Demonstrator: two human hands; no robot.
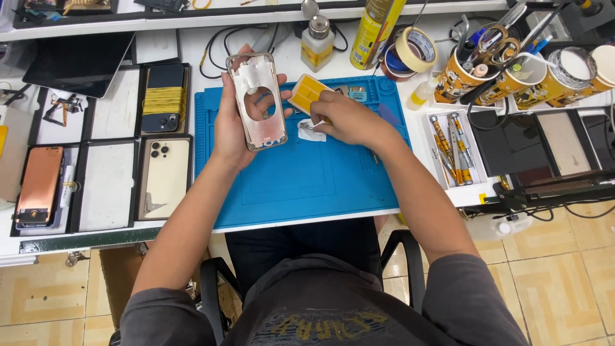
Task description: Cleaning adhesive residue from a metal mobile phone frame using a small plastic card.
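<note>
- At the far left, a copper-coloured phone (40, 186) lies face down in a black tray (77, 186). Beside it are a pale gold phone back with a camera cluster (164, 177) and, above that, a dark phone wrapped in yellow bands (164, 97).
- My left hand (238, 122) holds an empty silver phone frame with a round cut-out (257, 99) upright above the blue silicone work mat (301, 173). The fingers are wrapped around its edges, the thumb on the near side.
- To do this well, I judge that I should grip the frame by its rim only and keep it steady, so the inner face stays clean.
- My right hand (343, 118) is closed on a flat yellow rectangular tool (307, 91), pinched near its lower end. A small white scrap (312, 131) lies on the mat just under that hand.
- Behind the mat stand a small clear bottle with a metal cap (317, 41), a yellow spray can (375, 29) and a roll of cream tape (415, 48).
- To the right, orange paper cups (512, 80) hold scissors and tweezers, and a white tray (442, 160) holds screwdrivers.
- My right fingertips hide how the tool is held. The spray can is cut off at the top, and I cannot tell what the scrap is.
</note>
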